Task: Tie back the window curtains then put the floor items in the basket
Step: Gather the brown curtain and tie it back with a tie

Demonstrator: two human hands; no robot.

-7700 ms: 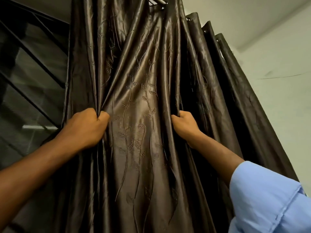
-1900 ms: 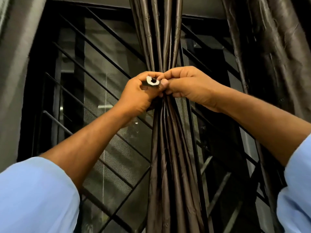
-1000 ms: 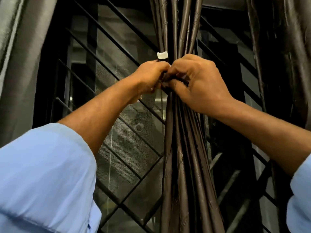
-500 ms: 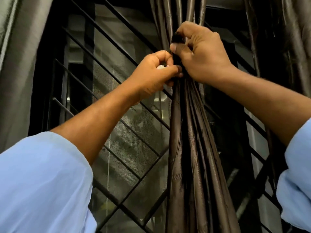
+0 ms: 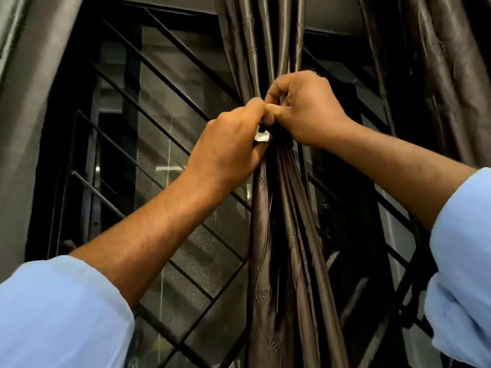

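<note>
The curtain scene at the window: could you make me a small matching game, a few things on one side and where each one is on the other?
Things:
1. gathered curtain
2. window grille
3. left hand
4. loose curtain

Places:
A. far right edge
B. behind the fabric, diagonal black bars
C. centre, bunched into a narrow column
D. pinching a white-tipped tie at the bunch

Pairs: 1-C, 2-B, 3-D, 4-A

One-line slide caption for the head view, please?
Both hands pinch a dark tie-back around the gathered curtain.
</note>
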